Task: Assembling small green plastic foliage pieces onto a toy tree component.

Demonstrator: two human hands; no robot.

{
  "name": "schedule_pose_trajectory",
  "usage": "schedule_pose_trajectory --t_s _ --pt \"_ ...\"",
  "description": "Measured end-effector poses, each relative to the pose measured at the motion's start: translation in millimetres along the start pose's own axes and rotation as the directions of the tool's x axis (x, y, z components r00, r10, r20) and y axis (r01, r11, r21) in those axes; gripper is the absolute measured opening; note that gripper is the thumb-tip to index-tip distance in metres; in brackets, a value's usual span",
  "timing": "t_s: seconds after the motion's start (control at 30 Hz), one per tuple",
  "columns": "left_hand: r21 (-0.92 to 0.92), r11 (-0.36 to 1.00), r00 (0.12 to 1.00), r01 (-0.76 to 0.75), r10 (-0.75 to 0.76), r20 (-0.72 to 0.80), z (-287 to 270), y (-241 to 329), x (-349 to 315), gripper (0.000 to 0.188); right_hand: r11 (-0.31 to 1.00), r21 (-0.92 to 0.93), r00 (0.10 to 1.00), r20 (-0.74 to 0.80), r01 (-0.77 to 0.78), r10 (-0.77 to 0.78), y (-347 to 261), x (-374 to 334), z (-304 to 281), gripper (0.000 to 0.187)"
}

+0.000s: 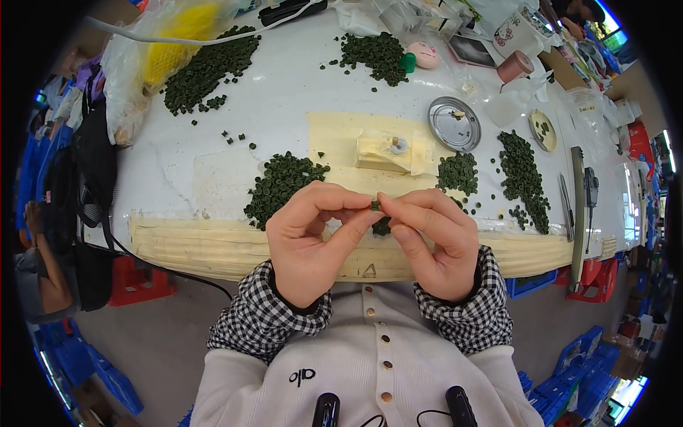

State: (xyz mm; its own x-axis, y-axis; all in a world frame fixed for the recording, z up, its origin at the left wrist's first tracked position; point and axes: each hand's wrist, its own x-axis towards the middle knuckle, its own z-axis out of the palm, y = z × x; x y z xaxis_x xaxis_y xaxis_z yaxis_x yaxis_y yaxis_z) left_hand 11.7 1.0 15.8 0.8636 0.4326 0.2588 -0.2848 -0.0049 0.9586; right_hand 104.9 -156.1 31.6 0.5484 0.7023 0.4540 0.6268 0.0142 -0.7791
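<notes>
A small dark green part (375,205) is pinched between the fingertips of my left hand (311,235) and my right hand (435,238), just above the table's near edge. Its exact kind is too small to tell. Left of my left hand lies a heap of similar small round green parts (281,186). Beyond my fingers a block wrapped in cream tape (384,154), with a small peg on top, rests on a taped patch (331,139). A smaller group of green parts (457,173) lies past my right hand. Some more parts show partly hidden below my fingertips.
More green heaps lie far left (213,67), far middle (373,57) and right (523,178). A round metal lid (454,124), a cream dish (543,130), tweezers (566,206) and a pink spool (515,67) stand right. A white cable (206,41) crosses the far left; a person's arm (48,267) shows beyond.
</notes>
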Motion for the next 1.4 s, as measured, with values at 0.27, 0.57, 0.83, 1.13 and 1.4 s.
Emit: schedule_pose_trajectory --t_s 0.27,0.57,0.83,1.13,1.4 --pt "-0.007 1.000 1.000 -0.003 0.003 0.001 0.0 -0.2 -0.1 0.021 1.000 0.004 1.000 0.002 -0.006 0.006 -0.5 -0.3 0.0 0.032" --pt "-0.027 1.000 1.000 0.007 -0.007 -0.004 0.1 -0.6 -0.3 0.021 1.000 -0.003 1.000 0.016 -0.001 0.001 0.9 0.0 -0.8 0.032" --pt "-0.007 1.000 1.000 -0.023 0.023 -0.001 0.4 -0.6 0.7 0.022 1.000 0.001 1.000 0.002 -0.011 0.011 -0.8 0.2 0.0 0.032" --pt "-0.023 0.998 0.998 0.055 -0.055 0.029 -1.0 2.8 -0.2 0.026 0.999 -0.032 1.000 -0.004 -0.004 0.004 -0.1 -1.5 0.7 0.032" --pt "-0.026 0.998 0.998 0.061 -0.060 0.028 -1.1 3.1 -0.6 0.025 0.999 -0.037 1.000 -0.015 -0.009 0.009 -0.7 -1.7 1.7 0.031"
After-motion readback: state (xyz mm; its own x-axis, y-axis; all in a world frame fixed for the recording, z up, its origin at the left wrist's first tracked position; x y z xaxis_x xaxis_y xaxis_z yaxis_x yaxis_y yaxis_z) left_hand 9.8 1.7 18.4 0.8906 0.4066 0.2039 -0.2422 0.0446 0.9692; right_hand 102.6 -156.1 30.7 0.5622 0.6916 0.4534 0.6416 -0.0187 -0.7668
